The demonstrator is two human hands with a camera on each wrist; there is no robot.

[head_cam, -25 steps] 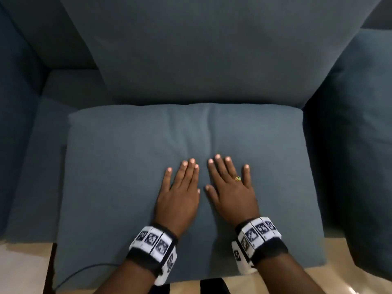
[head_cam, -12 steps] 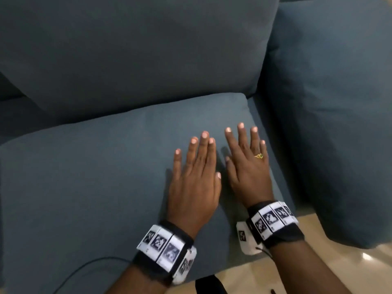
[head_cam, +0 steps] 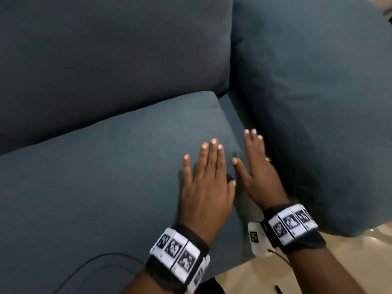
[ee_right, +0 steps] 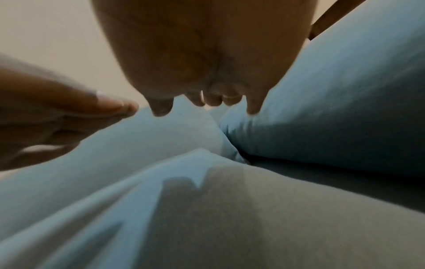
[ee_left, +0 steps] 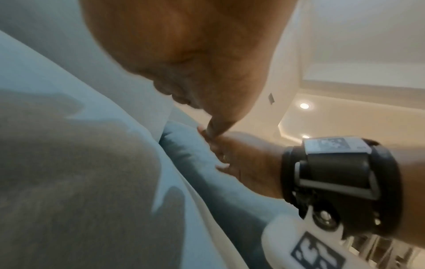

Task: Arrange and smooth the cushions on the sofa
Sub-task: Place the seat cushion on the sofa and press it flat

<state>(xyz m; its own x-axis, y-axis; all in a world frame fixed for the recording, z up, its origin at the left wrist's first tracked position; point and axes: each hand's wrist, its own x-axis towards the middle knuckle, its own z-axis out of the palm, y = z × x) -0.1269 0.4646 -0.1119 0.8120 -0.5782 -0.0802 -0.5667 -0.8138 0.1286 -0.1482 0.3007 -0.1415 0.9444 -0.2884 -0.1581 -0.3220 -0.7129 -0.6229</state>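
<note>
A blue-grey seat cushion [head_cam: 95,187] lies on the sofa below a back cushion [head_cam: 106,60]. A big cushion of the same cloth [head_cam: 318,102] stands against its right side. My left hand [head_cam: 209,166] is flat, fingers straight and spread, over the seat cushion's right part. Beside it, my right hand [head_cam: 256,166] is also flat, at the seat cushion's right edge by the gap. In the right wrist view the straight fingers [ee_right: 253,107] reach toward the right cushion [ee_right: 345,100], with a shadow on the seat cushion [ee_right: 230,209]. Neither hand holds anything.
A thin black cable [head_cam: 95,264] lies across the seat cushion's front left. Pale floor [head_cam: 265,279] shows in front of the sofa. The left wrist view shows my right hand [ee_left: 241,160] and a ceiling light [ee_left: 304,105].
Both flat hands have slid rightward across the seat cushion, from its middle to its right edge. The head view has turned right, bringing the right cushion into view.
</note>
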